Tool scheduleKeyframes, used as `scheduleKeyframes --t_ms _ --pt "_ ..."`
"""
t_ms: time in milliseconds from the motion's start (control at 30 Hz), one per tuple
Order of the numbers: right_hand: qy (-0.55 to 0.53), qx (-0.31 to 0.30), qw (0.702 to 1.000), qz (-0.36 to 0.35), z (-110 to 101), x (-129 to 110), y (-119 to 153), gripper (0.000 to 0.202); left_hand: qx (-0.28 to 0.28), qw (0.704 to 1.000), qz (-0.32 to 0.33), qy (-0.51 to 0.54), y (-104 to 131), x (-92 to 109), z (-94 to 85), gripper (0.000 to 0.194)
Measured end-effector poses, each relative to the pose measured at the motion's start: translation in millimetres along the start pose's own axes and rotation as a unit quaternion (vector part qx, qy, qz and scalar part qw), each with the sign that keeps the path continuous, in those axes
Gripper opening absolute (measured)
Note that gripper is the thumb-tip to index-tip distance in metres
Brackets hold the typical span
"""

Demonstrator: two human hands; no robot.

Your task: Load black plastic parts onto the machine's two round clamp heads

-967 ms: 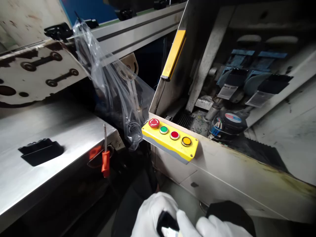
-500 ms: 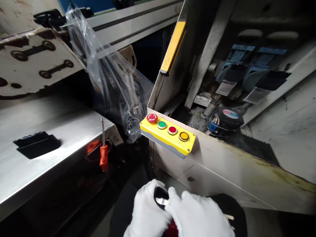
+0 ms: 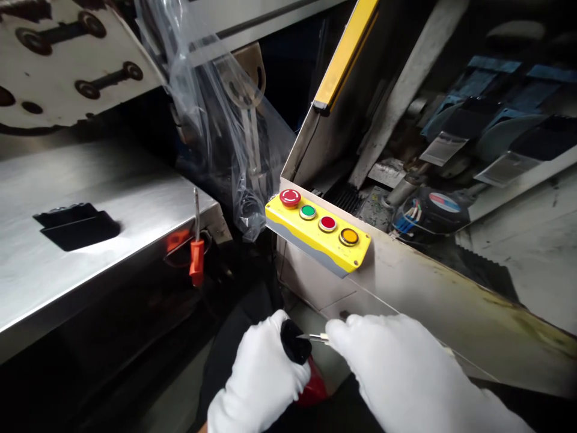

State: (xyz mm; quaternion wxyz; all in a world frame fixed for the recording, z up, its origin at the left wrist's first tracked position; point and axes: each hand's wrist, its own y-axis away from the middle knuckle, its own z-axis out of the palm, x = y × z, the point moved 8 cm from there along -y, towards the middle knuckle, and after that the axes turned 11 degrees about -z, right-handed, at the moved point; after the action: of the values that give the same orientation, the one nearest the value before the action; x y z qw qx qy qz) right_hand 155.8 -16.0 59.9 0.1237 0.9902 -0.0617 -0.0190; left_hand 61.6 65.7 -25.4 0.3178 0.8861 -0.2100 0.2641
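Note:
My left hand (image 3: 261, 379), in a white glove, grips a small black part (image 3: 292, 340) with a red piece (image 3: 313, 385) under it. My right hand (image 3: 396, 373), also gloved, pinches a thin metal blade-like tool (image 3: 315, 338) whose tip touches the black part. Both hands are low in the view, just below the yellow button box (image 3: 318, 231) with its red mushroom button, green, red and amber buttons.
A steel table (image 3: 112, 240) lies at left with a black part (image 3: 74, 224) on it and an orange-handled screwdriver (image 3: 196, 252) at its edge. A clear plastic bag (image 3: 225, 126) hangs behind. The machine housing (image 3: 451, 300) with a motor (image 3: 428, 210) fills the right.
Both hands have risen into view and moved up toward the button box. The right hand has shifted from beside the left hand to holding the metal tool against the black part.

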Motion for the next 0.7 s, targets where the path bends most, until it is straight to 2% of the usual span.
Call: scheduleKeyframes --t_ms 167,233,433,600,700 --pt "0.001 -0.096 0.995 0.007 -1 -12 -13 0.037 -0.017 1.0 -0.003 -0.012 7 7 -4.5 0.014" --pt "0.006 -0.11 0.994 0.022 0 -10 -14 0.04 -0.021 1.0 -0.003 -0.013 9 8 -6.1 0.018" --pt "0.005 -0.047 0.999 0.019 -1 -7 -6 0.026 -0.018 0.999 0.006 -0.03 12 9 -11.0 0.017" --pt "0.001 -0.094 0.995 0.039 1 -5 -2 0.023 -0.017 0.999 0.01 -0.03 13 7 -8.4 0.016" --pt "0.019 -0.073 0.997 0.018 -4 -8 -5 0.021 -0.007 1.0 0.02 -0.008 13 10 -13.0 0.016"
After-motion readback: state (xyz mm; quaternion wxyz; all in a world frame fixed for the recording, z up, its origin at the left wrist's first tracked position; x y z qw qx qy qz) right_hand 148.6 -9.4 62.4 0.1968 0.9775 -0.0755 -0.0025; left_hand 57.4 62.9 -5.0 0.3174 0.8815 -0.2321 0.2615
